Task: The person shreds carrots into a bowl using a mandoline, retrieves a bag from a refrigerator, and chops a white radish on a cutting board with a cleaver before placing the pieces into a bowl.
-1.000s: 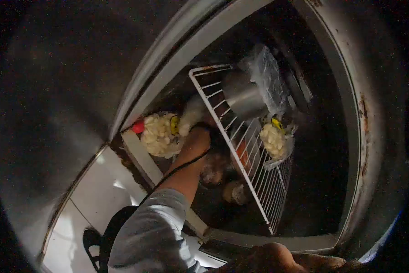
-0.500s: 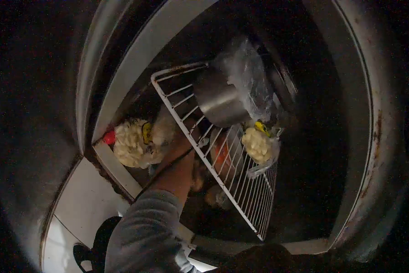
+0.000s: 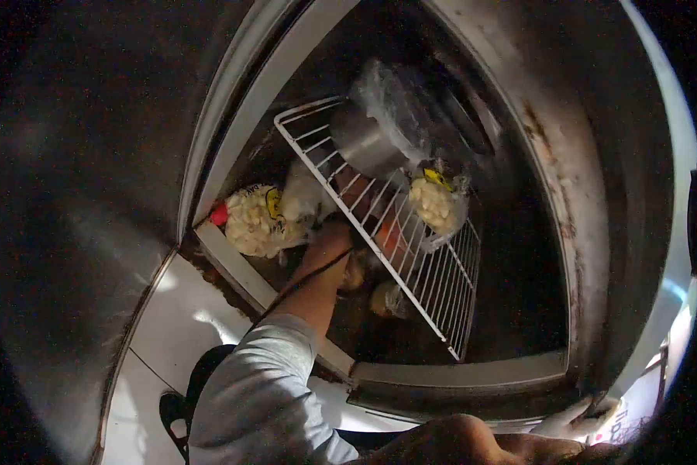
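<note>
My left arm, in a grey sleeve with a dark cord round the wrist, reaches into a dark cabinet. My left hand [image 3: 334, 236] passes beneath a white wire rack [image 3: 387, 263], its fingers hidden by the rack and shadow. Just left of it lie a clear bag of peeled pale cloves [image 3: 251, 225] with a red tie, and a whitish bag [image 3: 302, 194]. Below the rack, near the hand, orange-red produce [image 3: 389, 235] and a round tan item [image 3: 387, 301] show. At the lower right, my right hand [image 3: 573, 422] is at the cabinet's outer edge, fingers partly out of sight.
A metal pot [image 3: 368, 147] with clear plastic [image 3: 391, 101] over it stands on the rack, beside another bag of pale cloves [image 3: 432, 203]. The cabinet's pale front sill [image 3: 457, 372] runs below. White tiles [image 3: 174, 310] lie at lower left.
The view has shifted and brightened, with the rack and bags higher in the picture. My left arm remains inside the cabinet. My right hand has come into sight at the lower right.
</note>
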Motion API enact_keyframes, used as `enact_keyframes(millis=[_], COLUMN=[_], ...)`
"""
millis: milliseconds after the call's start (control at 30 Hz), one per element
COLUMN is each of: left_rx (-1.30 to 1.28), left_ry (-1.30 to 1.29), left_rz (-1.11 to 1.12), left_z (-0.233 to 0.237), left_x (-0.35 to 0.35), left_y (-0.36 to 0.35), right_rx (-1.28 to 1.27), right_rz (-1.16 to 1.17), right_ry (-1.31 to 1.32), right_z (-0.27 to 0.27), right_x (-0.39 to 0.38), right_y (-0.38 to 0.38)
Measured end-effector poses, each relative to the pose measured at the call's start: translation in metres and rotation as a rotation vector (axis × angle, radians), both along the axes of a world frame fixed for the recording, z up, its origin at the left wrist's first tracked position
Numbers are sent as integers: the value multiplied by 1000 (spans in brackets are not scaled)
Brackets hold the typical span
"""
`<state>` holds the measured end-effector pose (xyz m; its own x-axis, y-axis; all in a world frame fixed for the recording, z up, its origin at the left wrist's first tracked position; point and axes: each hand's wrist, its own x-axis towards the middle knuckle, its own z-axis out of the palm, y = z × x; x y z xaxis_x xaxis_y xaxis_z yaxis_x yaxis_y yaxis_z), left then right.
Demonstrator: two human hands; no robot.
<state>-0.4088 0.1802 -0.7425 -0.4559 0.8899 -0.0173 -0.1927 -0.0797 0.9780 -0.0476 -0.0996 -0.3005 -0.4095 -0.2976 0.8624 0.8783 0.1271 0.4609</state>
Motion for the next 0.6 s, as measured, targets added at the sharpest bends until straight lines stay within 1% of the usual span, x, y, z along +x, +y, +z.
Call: enact_keyframes(millis=[33,67,133,167,233,367,433,467,500,567,600], left_rx=[19,55,135,180,281,445,523,591,439,351,336], left_ry=[-20,-61,-152,-201,-292,-415,-432,-420,-537,-678,-660], left_rz=[9,33,76,94,121,141,114,58,226,163,181], left_z=[4,10,23,31,46,71,45,21,119,130,124], left_x=[-1,-9,-24,-31,-47,-77,-97,-112,-93,-109,-117], left_y=[-3,-6,-12,-15,-23,-51,-45,-34,-127,-162,-175], right_rx=[54,55,-76,-129,-155,-250,-284,-201,-221,-122,-70], right_rz=[4,3,-21,41,51,47,-9,54,56,-69,-92], right_ry=[-38,-25,259,219,36,62,91,50,65,-27,-113], right_z=[-2,-8,-17,-14,-2,-2,-1,-1,-8,-27,-47], right_x=[-14,-29,-46,-16,5,4,1,0,-4,-27,-33], right_y=[0,-2,-12,-6,-5,-11,-14,-11,-18,-38,-49])
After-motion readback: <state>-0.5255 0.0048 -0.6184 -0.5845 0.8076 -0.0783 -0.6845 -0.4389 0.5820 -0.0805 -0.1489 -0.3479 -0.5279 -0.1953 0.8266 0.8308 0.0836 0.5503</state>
